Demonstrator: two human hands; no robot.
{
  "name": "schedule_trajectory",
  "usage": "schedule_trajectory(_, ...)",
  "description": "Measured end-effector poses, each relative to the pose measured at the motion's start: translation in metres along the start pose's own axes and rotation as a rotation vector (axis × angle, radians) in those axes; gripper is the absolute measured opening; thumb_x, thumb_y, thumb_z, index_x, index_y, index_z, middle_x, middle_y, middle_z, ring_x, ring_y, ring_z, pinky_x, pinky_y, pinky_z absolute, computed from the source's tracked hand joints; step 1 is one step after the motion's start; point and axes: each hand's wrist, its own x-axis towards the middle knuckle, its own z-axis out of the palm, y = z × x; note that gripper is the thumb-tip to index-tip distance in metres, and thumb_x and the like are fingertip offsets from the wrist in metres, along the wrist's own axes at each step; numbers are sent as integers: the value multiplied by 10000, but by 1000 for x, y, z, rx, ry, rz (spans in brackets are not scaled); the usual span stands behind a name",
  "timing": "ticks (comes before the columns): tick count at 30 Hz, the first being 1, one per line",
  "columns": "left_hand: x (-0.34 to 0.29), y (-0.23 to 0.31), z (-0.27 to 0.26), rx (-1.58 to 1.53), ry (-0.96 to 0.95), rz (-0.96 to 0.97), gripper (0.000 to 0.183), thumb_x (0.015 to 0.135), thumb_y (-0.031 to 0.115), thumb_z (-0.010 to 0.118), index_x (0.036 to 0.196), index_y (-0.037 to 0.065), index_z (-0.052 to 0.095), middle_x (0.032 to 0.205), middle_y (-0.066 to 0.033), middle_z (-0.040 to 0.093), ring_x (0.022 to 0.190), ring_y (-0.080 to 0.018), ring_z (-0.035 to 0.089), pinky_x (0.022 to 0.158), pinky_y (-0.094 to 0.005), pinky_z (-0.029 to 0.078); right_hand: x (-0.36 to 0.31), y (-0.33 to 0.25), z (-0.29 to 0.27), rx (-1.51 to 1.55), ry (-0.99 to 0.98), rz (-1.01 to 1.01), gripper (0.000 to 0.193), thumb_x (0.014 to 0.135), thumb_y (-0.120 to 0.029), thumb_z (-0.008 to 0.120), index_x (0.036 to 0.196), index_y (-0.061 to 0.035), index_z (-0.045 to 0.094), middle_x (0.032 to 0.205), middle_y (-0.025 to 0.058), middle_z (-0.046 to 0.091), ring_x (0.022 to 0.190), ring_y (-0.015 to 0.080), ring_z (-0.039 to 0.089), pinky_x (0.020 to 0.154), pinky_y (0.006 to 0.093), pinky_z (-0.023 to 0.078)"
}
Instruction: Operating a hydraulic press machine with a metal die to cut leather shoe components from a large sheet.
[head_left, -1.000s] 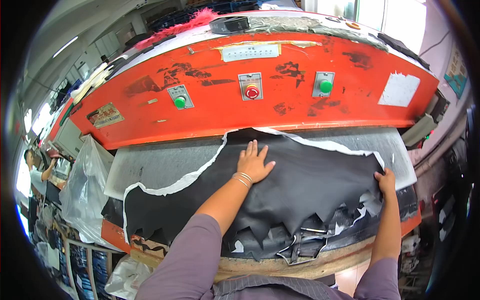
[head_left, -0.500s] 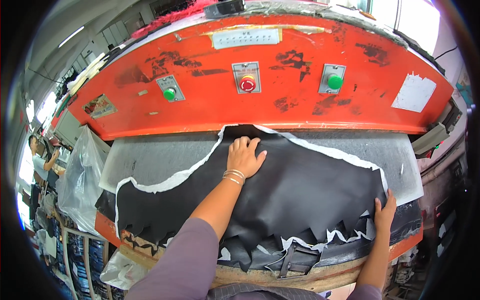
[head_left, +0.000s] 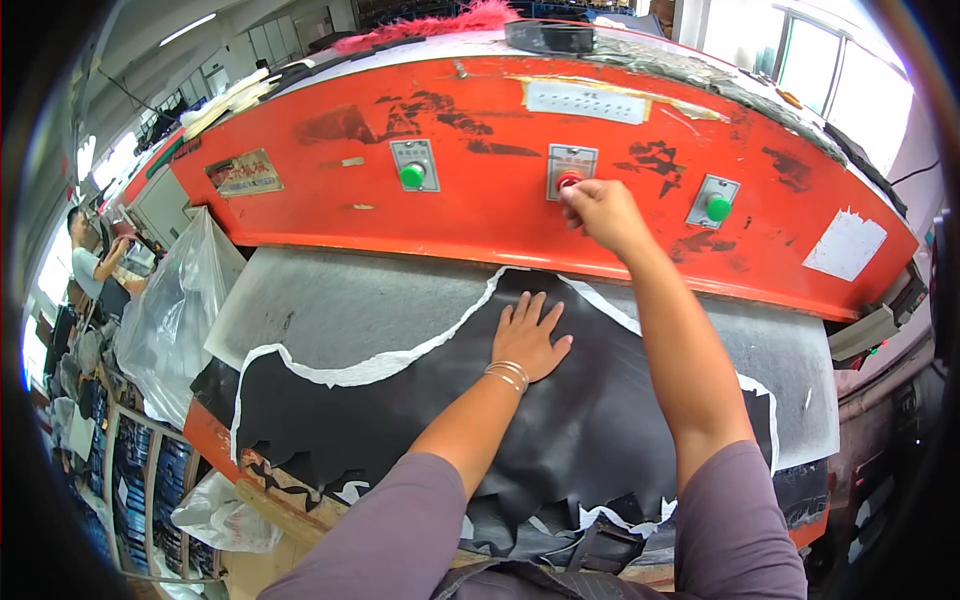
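A black sheet of leather with white torn edges and a jagged near side lies across the grey bed of a red press. My left hand rests flat on its far middle part, fingers spread. Above and beyond it, my right hand has its fingers closed around the red mushroom-shaped button on the press front, hiding most of that button. A metal frame, seemingly a cutting die, shows at the sheet's near edge.
Green buttons flank the red one, a left one and a right one. A clear plastic sheet hangs at the left, near a rack of dark items. Another person stands far left.
My right hand has left the leather's right edge and moved up to the red button. My left hand has flattened and spread its fingers on the leather. The view has shifted.
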Motion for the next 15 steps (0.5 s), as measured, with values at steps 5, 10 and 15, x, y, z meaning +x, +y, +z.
schedule_trajectory(5,0,-58,-14,32,-149,-215,731,838,627,467,1425,197,397,1511,-113,295,1375,-261,275,1030,-433,264,-46,15,39,-4,33,-136,315,943,-227,544,1129,22,590,968,98,652,852,163,627,739,284,502)
schedule_trajectory(10,-47,-165,-43,-14,-31,-244,538,844,493,556,1275,171,553,1406,-114,448,1325,-265,374,1018,-461,313,-167,137,-46,-442,30,78,444,866,-211,644,1249,-9,545,1203,188,599,1127,276,572,954,354,437)
schedule_trajectory(15,-211,-319,-134,240,-31,-863,573,783,549,634,1209,168,604,1261,-131,565,1184,-317,519,918,-482,423,-316,226,-177,-1038,325,776,721,761,-477,711,1240,23,514,1194,280,543,1143,428,488,987,489,370)
